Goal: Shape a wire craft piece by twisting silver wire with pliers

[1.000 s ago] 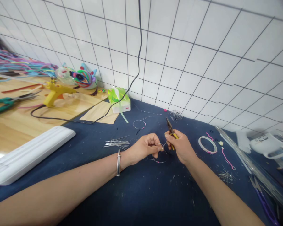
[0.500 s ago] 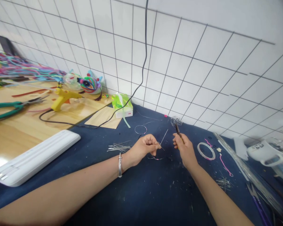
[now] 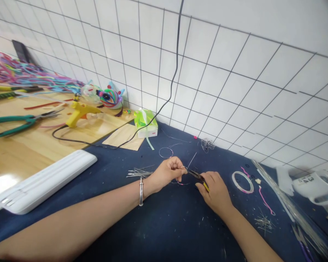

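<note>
My left hand [image 3: 168,173] is closed in a pinch on a thin silver wire [image 3: 191,159] whose free end sticks up and to the right. My right hand [image 3: 214,189] grips small yellow-handled pliers [image 3: 197,176], laid nearly flat, with the jaws pointing left at the wire just beside my left fingertips. Under both hands lies a wire loop with a pink bead [image 3: 180,183] on the dark blue cloth [image 3: 164,225]. A silver bangle [image 3: 141,191] is on my left wrist.
A bundle of cut wires [image 3: 139,172] lies left of my hand; a wire ring [image 3: 165,152] and a wire tangle [image 3: 207,145] lie behind. A tape roll [image 3: 242,182] is at right. Further left are a tissue pack [image 3: 145,123], glue gun [image 3: 78,112], green pliers [image 3: 19,122] and a white case [image 3: 43,181].
My right hand has swung the pliers from upright down to nearly flat and brought the jaws left to the wire. The left hand kept its pinch. The view shifted slightly.
</note>
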`<state>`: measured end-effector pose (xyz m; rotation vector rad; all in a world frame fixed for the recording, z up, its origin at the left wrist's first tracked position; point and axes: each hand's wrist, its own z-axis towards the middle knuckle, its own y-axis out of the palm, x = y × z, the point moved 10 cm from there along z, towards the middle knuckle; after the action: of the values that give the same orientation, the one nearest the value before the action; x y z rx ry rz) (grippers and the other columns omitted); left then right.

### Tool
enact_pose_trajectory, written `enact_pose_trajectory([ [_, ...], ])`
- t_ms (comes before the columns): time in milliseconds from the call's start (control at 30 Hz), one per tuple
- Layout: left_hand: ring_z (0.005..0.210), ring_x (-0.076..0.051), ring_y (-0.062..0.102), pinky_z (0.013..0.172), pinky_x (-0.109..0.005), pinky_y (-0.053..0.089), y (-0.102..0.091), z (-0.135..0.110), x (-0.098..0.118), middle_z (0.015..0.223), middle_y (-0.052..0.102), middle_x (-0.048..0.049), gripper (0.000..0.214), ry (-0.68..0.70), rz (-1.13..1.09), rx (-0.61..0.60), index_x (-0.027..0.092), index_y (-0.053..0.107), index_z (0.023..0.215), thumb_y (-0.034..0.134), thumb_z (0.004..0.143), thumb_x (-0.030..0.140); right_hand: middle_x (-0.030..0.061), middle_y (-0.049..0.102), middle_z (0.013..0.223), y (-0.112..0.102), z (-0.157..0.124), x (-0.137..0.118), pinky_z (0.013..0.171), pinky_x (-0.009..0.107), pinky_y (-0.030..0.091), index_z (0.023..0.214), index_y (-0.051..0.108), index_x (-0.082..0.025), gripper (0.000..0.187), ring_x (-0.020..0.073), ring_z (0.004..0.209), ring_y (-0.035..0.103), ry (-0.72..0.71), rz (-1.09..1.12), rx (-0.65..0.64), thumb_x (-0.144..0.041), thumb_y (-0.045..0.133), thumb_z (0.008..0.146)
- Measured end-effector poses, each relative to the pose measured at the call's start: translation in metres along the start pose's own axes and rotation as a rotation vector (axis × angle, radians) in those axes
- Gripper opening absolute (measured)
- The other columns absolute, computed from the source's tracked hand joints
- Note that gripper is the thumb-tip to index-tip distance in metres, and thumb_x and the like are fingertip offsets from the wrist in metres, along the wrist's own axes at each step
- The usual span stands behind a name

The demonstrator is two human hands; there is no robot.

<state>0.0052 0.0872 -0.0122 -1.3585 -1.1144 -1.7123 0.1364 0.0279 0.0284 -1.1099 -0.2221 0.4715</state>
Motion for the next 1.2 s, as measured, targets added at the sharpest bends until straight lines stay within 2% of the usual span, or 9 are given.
enact_pose_trajectory([
  [233, 0.048, -0.006, 0.049, 0.051, -0.019, 0.04, 0.007, -0.002, 0.006, 0.058, 0.054, 0.0033, 0.016, 0.009, 0.037, -0.057, 0.014, 0.049, 0.075, 0.061, 0.072, 0.025, 0.0089, 0.056, 0.089, -0.004, 0.0, -0.003, 0.076, 0.037, 0.041, 0.096, 0.055, -0.018, 0.024, 0.0204, 0.084, 0.05, -0.047, 0.071, -0.007, -0.036, 0.044, 0.084],
  [467, 0.048, -0.005, 0.049, 0.051, -0.02, 0.038, 0.008, -0.003, 0.007, 0.061, 0.056, 0.0025, 0.014, 0.012, 0.063, -0.081, 0.015, 0.05, 0.076, 0.06, 0.073, 0.023, 0.0089, 0.056, 0.091, -0.002, -0.002, 0.007, 0.079, 0.037, 0.041, 0.098, 0.054, -0.018, 0.023, 0.0207, 0.086, 0.049, -0.014, 0.117, 0.011, -0.034, 0.044, 0.084],
  [567, 0.047, -0.005, 0.048, 0.051, -0.019, 0.037, 0.006, -0.002, 0.005, 0.06, 0.055, 0.003, 0.013, 0.016, 0.067, -0.073, 0.015, 0.05, 0.077, 0.06, 0.073, 0.023, 0.0094, 0.055, 0.092, -0.002, -0.002, 0.002, 0.078, 0.038, 0.04, 0.097, 0.055, -0.017, 0.024, 0.0212, 0.087, 0.049, -0.042, 0.062, -0.01, -0.035, 0.046, 0.083],
  [767, 0.048, -0.006, 0.048, 0.052, -0.02, 0.038, 0.005, -0.002, 0.005, 0.056, 0.053, 0.0039, 0.012, 0.038, 0.054, -0.046, 0.015, 0.05, 0.076, 0.058, 0.075, 0.023, 0.0115, 0.054, 0.095, -0.021, -0.006, -0.005, 0.08, 0.041, 0.037, 0.104, 0.053, -0.017, 0.029, 0.0246, 0.092, 0.047, -0.04, -0.115, 0.128, -0.034, 0.049, 0.081],
  [933, 0.049, -0.007, 0.049, 0.053, -0.02, 0.038, 0.003, -0.003, 0.003, 0.055, 0.054, 0.0033, 0.012, 0.034, 0.034, -0.003, 0.014, 0.049, 0.076, 0.057, 0.075, 0.023, 0.0104, 0.055, 0.091, -0.013, -0.005, -0.014, 0.077, 0.038, 0.037, 0.102, 0.055, -0.018, 0.027, 0.023, 0.086, 0.047, -0.086, -0.188, 0.039, -0.034, 0.048, 0.082],
  [1200, 0.053, -0.008, 0.054, 0.054, -0.02, 0.039, 0.005, -0.005, 0.002, 0.057, 0.056, 0.002, 0.017, 0.013, 0.027, 0.003, 0.014, 0.048, 0.077, 0.058, 0.076, 0.027, 0.0084, 0.053, 0.083, -0.014, -0.003, -0.018, 0.072, 0.034, 0.035, 0.101, 0.056, -0.018, 0.026, 0.0196, 0.079, 0.045, -0.072, -0.294, 0.049, -0.035, 0.048, 0.083],
])
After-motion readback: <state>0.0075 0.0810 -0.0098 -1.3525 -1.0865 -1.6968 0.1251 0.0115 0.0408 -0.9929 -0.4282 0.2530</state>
